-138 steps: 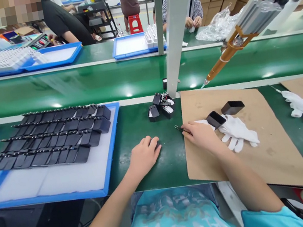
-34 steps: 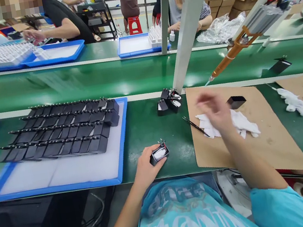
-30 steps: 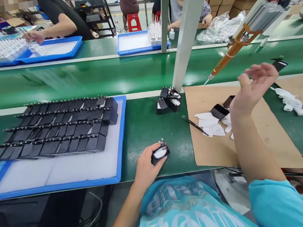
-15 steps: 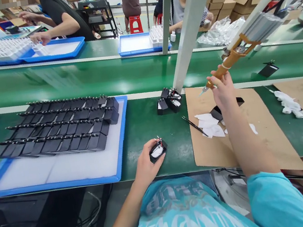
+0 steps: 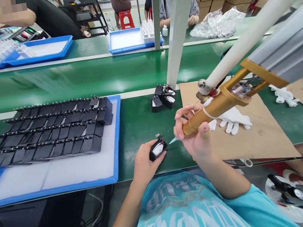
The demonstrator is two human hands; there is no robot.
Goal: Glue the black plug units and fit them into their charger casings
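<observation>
- The left hand [image 5: 144,164] pinches an open black housing [image 5: 158,150] at the near edge of the green bench [image 5: 138,120]; the right hand [image 5: 194,139] is closed around a gold dispenser [image 5: 215,107].
- Its tip [image 5: 173,140], apparently just short of the housing, could smear outside it if the tethered barrel tugs sideways.

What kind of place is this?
Most likely a factory assembly line for electronics: a green conveyor belt, a blue tray with rows of black housings, and a hanging dispenser tool gripped by the right hand beside the black part in the left hand.

Gold metal dispenser [image 5: 215,107] (glossy belt [image 5: 75,82])
</observation>
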